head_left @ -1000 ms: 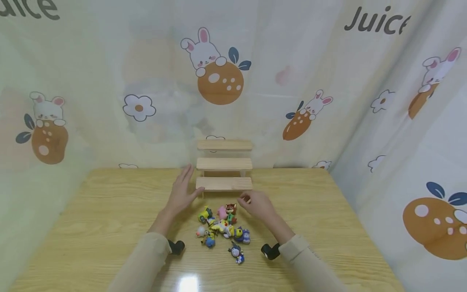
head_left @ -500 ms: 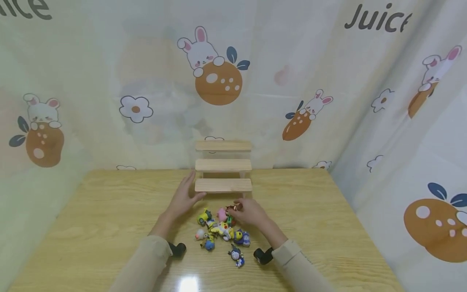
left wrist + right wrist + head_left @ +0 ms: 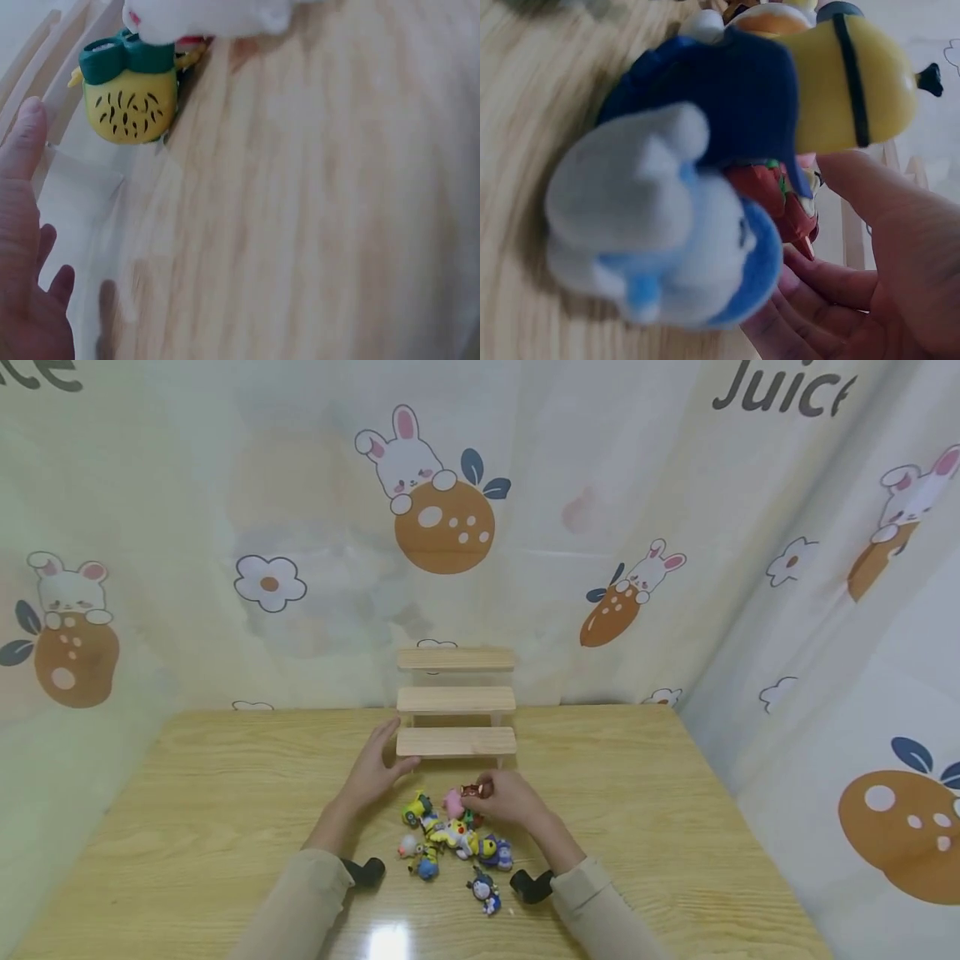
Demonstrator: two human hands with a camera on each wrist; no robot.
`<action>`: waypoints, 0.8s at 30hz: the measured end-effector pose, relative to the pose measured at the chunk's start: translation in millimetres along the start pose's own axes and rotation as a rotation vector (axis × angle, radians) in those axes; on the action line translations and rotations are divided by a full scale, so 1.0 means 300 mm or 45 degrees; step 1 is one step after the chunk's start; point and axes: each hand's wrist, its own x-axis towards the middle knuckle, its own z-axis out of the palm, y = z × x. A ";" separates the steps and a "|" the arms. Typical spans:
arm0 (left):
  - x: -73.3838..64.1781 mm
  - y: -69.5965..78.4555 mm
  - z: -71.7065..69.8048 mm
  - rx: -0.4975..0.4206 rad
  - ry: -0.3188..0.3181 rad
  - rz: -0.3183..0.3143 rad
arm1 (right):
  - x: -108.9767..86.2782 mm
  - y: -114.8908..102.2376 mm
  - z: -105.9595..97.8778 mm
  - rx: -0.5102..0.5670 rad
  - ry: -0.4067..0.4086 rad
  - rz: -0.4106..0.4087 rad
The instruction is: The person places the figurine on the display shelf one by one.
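My right hand (image 3: pixel 512 797) pinches a small red-brown fox figurine (image 3: pixel 471 791) at its head, over the back of a pile of toy figurines. In the right wrist view, a yellow minion figurine (image 3: pixel 855 82) and a blue-and-white figurine (image 3: pixel 660 217) hide much of the fox. My left hand (image 3: pixel 371 774) has its fingers extended at the left end of a three-step wooden display stand (image 3: pixel 456 742), thumb near the lowest step's front corner. A yellow figurine with green goggles (image 3: pixel 127 97) lies near it. A pink figurine (image 3: pixel 452 803) sits beside the fox.
Several more figurines, such as a white-and-yellow one (image 3: pixel 459 835) and a blue minion (image 3: pixel 427 864), lie in the pile on the wooden table (image 3: pixel 247 827). A dark-blue-and-white figurine (image 3: pixel 483 888) lies nearer the front. A printed curtain (image 3: pixel 322 485) hangs behind the table.
My right hand has come down from beside the stand's front right to the fox figurine and taken hold of its head. The left hand stays beside the stand.
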 end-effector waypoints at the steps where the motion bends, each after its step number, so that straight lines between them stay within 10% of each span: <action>1: -0.002 0.000 0.001 -0.018 0.000 -0.005 | 0.001 -0.001 0.003 0.013 -0.002 0.001; 24: -0.004 -0.035 0.028 -0.181 0.128 0.059 | 0.010 0.050 0.024 0.240 0.036 0.008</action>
